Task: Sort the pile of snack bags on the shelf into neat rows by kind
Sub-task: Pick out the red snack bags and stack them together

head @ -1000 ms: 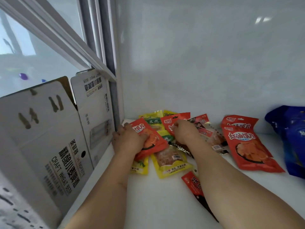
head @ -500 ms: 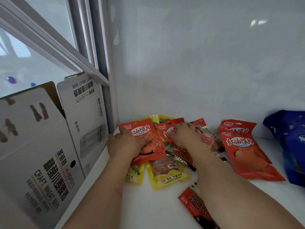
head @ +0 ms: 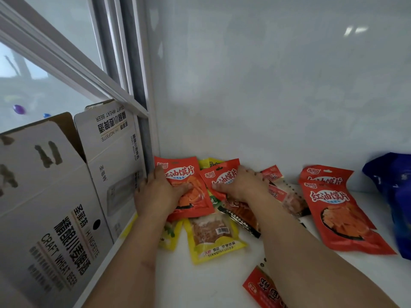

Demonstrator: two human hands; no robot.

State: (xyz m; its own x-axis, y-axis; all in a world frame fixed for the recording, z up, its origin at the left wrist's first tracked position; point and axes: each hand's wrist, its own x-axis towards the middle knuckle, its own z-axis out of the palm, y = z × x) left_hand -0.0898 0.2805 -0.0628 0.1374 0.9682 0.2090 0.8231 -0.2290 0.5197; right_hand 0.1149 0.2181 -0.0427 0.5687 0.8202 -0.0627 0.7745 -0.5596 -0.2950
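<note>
A pile of snack bags lies in the shelf's back left corner. My left hand grips a red snack bag by its left side, thumb on its face, close to the corner. Just to the right, my right hand holds a second red bag of the same kind, which overlaps the first one's right edge. Under them lie a yellow bag, another yellow bag, a dark packet and small red-and-clear packets. Two more red bags lie stacked to the right.
An open white beer carton stands against the shelf's left side. A blue bag sits at the far right. A red-and-black packet lies near the front, partly under my right forearm. White wall behind.
My left hand has slid its red bag back and left toward the corner and turned it straighter. My right hand has kept hold of the second red bag beside it.
</note>
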